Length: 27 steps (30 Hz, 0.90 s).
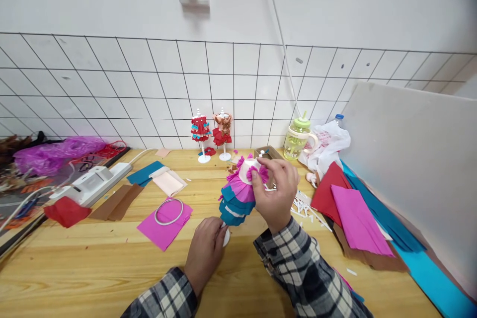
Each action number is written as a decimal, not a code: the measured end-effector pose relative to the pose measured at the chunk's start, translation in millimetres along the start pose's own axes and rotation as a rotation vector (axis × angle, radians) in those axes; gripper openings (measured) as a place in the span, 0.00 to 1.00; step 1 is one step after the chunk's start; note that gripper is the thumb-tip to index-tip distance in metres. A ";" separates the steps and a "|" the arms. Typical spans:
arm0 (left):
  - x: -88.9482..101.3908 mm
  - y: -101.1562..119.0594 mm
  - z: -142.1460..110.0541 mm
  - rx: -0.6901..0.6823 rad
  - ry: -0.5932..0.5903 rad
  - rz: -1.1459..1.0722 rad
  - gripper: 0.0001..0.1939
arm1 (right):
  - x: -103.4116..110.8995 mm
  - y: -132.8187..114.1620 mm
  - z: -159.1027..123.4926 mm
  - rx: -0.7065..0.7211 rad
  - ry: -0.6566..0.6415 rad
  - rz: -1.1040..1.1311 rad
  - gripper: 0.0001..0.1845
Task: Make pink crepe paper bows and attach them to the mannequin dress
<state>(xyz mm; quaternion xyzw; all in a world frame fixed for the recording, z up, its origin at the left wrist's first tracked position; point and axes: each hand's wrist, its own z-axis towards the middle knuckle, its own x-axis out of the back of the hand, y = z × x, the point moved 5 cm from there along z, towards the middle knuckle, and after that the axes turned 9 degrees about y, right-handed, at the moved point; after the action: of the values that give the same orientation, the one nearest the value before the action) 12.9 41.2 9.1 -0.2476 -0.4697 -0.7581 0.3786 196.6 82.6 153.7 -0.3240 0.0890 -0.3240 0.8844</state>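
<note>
Dress form (238,198): held at the clock's centre, near the middle of the view over the tabletop (122,268), slightly tilted, top toward 1 o'clock; dressed in a pale bodice, magenta fringe (263,174) and teal tiers with a white strip between.
Left hand (204,251): set at 7 o'clock, fingers curled closed; seems to clasp the thin stem beneath the skirt, though largely hidden there.
Right hand (278,194): set at 3 o'clock, pinching the fringe at the bodice's upper edge between thumb and forefinger.
Red form (200,126) and brown-and-red form (222,126): upright side by side around 11 o'clock, before the tiled wall (160,94).
Grey ring (164,224): flat on magenta paper (151,231), between 8 and 9 o'clock.
Teal sheet (145,173) and cream sheet (169,183): touching, between 9 and 10 o'clock.
Power strip (93,184): at 9 o'clock, beyond brown paper (117,202).
Green-lidded cup (298,144): at 2 o'clock, beside a white plastic bag (330,144).
White sticks (302,206): scattered at 3 o'clock, near the right sleeve (303,263).
Red sheet (331,189) and pink sheet (359,223): overlapping at 3 o'clock, farther out.
</note>
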 end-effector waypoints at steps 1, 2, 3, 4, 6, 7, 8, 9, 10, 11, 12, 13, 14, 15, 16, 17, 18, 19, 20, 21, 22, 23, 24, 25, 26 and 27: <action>0.5 -0.4 0.3 -0.003 -0.003 -0.010 0.15 | 1.7 3.6 2.8 -0.033 0.025 0.045 0.17; 1.2 -0.8 0.5 -0.006 -0.009 -0.028 0.15 | 2.1 8.8 5.2 -0.085 0.034 0.110 0.21; 1.8 -1.2 0.5 -0.008 -0.018 -0.053 0.15 | -0.3 15.5 6.8 -0.161 0.004 0.195 0.25; 2.6 -1.6 0.4 -0.008 -0.031 -0.082 0.15 | -5.3 22.9 7.3 -0.260 -0.063 0.292 0.29; 4.2 -2.0 -0.6 -0.006 -0.056 -0.133 0.16 | -20.3 36.3 3.7 -0.483 -0.266 0.485 0.33; 4.8 -2.1 -1.3 -0.004 -0.067 -0.149 0.16 | -26.6 41.1 1.0 -0.573 -0.344 0.556 0.33; 5.3 -1.9 -2.1 -0.004 -0.074 -0.155 0.16 | -31.2 45.0 -1.1 -0.633 -0.391 0.600 0.33; 5.6 -1.6 -2.9 -0.007 -0.078 -0.153 0.16 | -33.6 48.2 -2.0 -0.664 -0.399 0.618 0.33; 5.8 -1.1 -3.6 -0.013 -0.078 -0.144 0.16 | -34.4 51.1 -2.1 -0.673 -0.378 0.615 0.33; 5.6 -0.5 -4.4 -0.021 -0.077 -0.132 0.15 | -34.6 53.3 -2.0 -0.672 -0.354 0.603 0.33; 5.3 -0.1 -5.0 -0.026 -0.073 -0.122 0.15 | -34.7 55.1 -2.1 -0.675 -0.333 0.593 0.33; 4.8 0.3 -5.6 -0.027 -0.070 -0.114 0.14 | -35.0 56.3 -2.6 -0.684 -0.322 0.589 0.32; 3.8 0.5 -6.1 -0.026 -0.075 -0.113 0.14 | -35.6 57.1 -3.5 -0.697 -0.320 0.590 0.32; 2.3 0.7 -6.4 -0.020 -0.089 -0.122 0.14 | -36.4 57.5 -4.5 -0.709 -0.322 0.590 0.32; 0.3 0.8 -6.5 -0.010 -0.114 -0.146 0.13 | -37.3 57.3 -5.7 -0.716 -0.328 0.586 0.33; -1.7 0.7 -6.3 0.007 -0.147 -0.187 0.13 | -38.4 56.5 -7.0 -0.716 -0.339 0.577 0.33; -2.9 0.0 -5.6 0.036 -0.174 -0.238 0.13 | -39.8 54.9 -8.5 -0.709 -0.358 0.565 0.34; -2.4 -1.7 -3.9 0.081 -0.184 -0.289 0.14 | -41.5 52.6 -10.3 -0.696 -0.389 0.555 0.34; 0.5 -4.5 -1.4 0.139 -0.170 -0.334 0.16 | -43.4 49.5 -12.2 -0.679 -0.424 0.550 0.34; 6.1 -8.2 1.9 0.205 -0.136 -0.374 0.19 | -45.3 45.8 -14.3 -0.657 -0.461 0.547 0.34; 15.0 -12.4 5.9 0.267 -0.078 -0.395 0.22 | -46.8 41.7 -16.4 -0.633 -0.495 0.544 0.33; 25.9 -15.4 10.3 0.305 -0.036 -0.435 0.25 | -48.0 37.4 -18.5 -0.606 -0.521 0.539 0.33; 38.0 -16.6 15.1 0.318 -0.023 -0.523 0.28 | -48.9 32.9 -20.5 -0.578 -0.540 0.532 0.33; 52.9 -17.3 20.3 0.317 -0.003 -0.620 0.30 | -49.7 28.2 -22.8 -0.547 -0.556 0.524 0.33; 70.8 -17.7 25.8 0.295 0.028 -0.682 0.34 | -50.4 23.1 -25.1 -0.512 -0.569 0.515 0.34; 87.0 -16.7 30.4 0.258 -0.013 -0.697 0.38 | -51.1 17.7 -27.7 -0.473 -0.581 0.504 0.34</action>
<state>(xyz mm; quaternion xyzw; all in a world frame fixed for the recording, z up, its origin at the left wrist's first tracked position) -51.3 43.4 77.3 -0.0278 -0.6199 -0.7745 0.1229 156.0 110.9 118.5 -0.5630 -0.0152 0.0353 0.8256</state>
